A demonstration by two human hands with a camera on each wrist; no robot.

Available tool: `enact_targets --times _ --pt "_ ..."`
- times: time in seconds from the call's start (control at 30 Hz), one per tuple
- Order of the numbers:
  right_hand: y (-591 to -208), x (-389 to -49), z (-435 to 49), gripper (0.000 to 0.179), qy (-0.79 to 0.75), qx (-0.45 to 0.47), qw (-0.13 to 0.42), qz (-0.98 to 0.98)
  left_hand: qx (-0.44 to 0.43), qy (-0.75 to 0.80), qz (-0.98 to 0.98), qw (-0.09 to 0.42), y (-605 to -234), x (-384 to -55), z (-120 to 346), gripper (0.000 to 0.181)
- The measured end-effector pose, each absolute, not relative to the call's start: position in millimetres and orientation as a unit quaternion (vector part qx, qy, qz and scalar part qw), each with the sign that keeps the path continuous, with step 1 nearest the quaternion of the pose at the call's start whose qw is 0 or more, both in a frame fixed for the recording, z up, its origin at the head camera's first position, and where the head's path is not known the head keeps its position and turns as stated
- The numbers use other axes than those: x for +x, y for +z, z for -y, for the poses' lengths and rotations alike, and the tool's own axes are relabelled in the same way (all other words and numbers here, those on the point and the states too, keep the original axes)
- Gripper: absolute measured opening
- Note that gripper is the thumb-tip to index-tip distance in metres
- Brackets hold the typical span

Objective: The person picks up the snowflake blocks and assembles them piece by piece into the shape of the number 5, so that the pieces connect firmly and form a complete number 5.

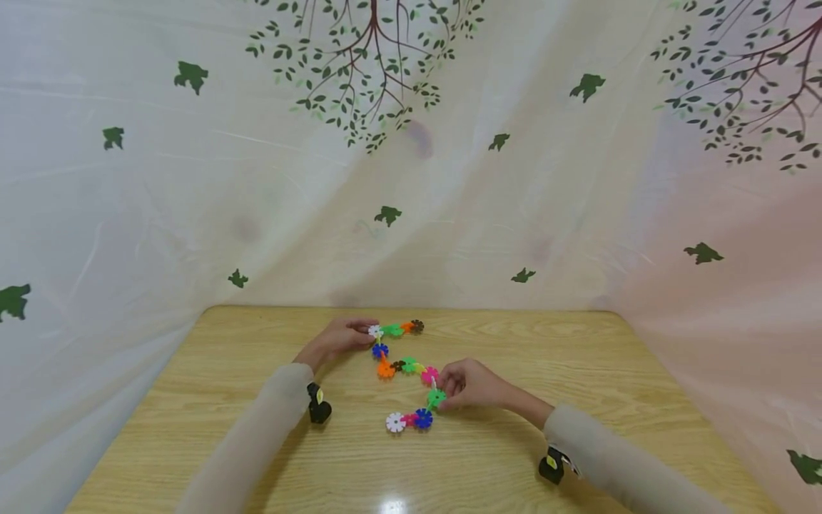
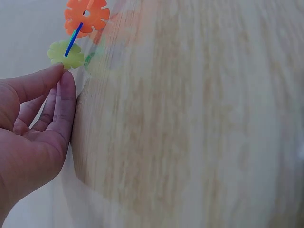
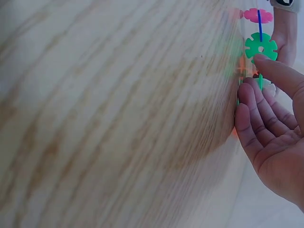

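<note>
A chain of colourful, notched plastic snowflake discs (image 1: 409, 365) zigzags across the wooden table in an S shape. At its far bend, my left hand (image 1: 343, 335) is beside a white disc (image 1: 375, 331). The left wrist view has that thumb and index finger pinching the rim of a yellow-green disc (image 2: 65, 55), below an orange disc (image 2: 86, 18). My right hand (image 1: 475, 385) pinches a green disc (image 1: 437, 398) at the near right bend. Its thumb lies on the green disc (image 3: 261, 46) in the right wrist view, with a pink disc (image 3: 258, 15) above.
Wooden table (image 1: 225, 442) extends around the chain on all sides. Behind it hangs a pale curtain (image 1: 449, 235) printed with leaves and branches. A brown disc (image 1: 417, 326) ends the chain's far side, and a white disc (image 1: 395, 422) its near side.
</note>
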State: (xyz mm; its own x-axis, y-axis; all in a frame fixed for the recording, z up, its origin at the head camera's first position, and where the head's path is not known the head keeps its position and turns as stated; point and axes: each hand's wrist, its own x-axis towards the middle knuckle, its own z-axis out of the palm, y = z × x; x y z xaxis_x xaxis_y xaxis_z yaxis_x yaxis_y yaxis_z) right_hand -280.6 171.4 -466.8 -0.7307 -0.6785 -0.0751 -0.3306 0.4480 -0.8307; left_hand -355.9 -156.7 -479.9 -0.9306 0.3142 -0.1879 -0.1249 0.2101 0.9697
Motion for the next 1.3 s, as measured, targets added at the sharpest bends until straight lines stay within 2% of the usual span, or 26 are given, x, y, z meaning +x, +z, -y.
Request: enact_targets --times 0.5,0.9,1.3 --pt "-468 -278 -165 0.025 -0.429 -0.323 0.182 -0.824 0.056 0.629 -0.761 0.145 -484 -362 152 0.049" --pt "-468 -276 -161 0.025 -0.423 -0.335 0.172 -0.824 0.036 0.628 -0.763 0.148 -483 -364 149 0.048" --pt "-470 -277 -161 0.024 -0.424 -0.322 0.185 -0.826 0.029 0.633 -0.760 0.144 -486 -368 145 0.050"
